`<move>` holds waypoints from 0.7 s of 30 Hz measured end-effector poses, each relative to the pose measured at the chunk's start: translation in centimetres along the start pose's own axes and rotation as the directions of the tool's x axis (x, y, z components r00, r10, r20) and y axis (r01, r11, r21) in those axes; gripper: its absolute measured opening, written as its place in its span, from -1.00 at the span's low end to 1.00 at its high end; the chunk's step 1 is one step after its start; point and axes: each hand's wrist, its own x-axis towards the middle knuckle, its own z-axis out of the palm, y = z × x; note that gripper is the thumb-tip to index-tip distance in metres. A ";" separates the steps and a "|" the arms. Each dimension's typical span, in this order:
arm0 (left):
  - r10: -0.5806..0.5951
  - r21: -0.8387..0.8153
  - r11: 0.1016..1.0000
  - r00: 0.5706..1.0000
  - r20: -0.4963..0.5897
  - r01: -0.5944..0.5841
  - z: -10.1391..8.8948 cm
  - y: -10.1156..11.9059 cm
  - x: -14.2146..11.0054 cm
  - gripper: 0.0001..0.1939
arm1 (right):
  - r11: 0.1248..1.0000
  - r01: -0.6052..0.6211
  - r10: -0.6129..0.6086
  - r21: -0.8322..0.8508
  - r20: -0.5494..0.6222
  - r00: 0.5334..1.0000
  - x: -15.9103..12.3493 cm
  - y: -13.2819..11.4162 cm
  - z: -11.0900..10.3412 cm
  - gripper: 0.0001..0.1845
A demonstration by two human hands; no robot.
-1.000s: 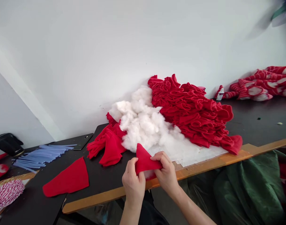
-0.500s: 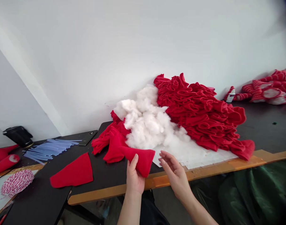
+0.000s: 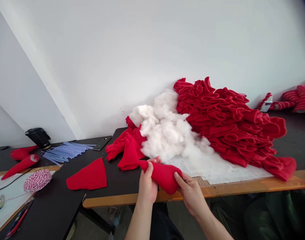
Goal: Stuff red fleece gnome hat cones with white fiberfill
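- Head view, our hands: our left hand (image 3: 147, 182) is closed around the narrower part of a stuffed red fleece cone (image 3: 164, 177), with its fingers (image 3: 149, 170) curled over the top and the tip poking out to the left.
- Our right hand (image 3: 190, 194) is partly closed on the cone's fat rounded end, with the thumb (image 3: 178, 176) pressed on the fleece and the other fingers hidden beneath it.
- The cone is held in the air between our hands, just above the wooden table edge (image 3: 117, 200), and it bulges as if filled.
- Just behind it sits a mound of white polyester stuffing (image 3: 167, 130), on white sheets (image 3: 225, 173), and a loose heap of red fleece pieces (image 3: 129, 150) touches the mound's left side.
- A much larger pile of red fleece cones (image 3: 225, 123) leans against the wall, beside the stuffing.
- On the black tabletop (image 3: 49, 213), to our left, we have a flat red fleece piece (image 3: 88, 176), pale blue plastic strips (image 3: 67, 150), a dark phone (image 3: 101, 143) and a black object (image 3: 38, 137).
- Further left lie two stuffed red cones (image 3: 21, 165) and a ball of red-and-white twine (image 3: 37, 181) on white paper (image 3: 9, 208).
- Far right, by the wall: a white bottle (image 3: 266, 104) and red striped socks (image 3: 300, 98).
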 end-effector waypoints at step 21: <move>0.066 0.030 0.997 0.990 0.122 -0.070 0.1 -2.4 -0.6 -0.39 | 0.986 -0.158 0.163 0.053 -0.116 0.980 1.2 -0.2 0.1 -0.68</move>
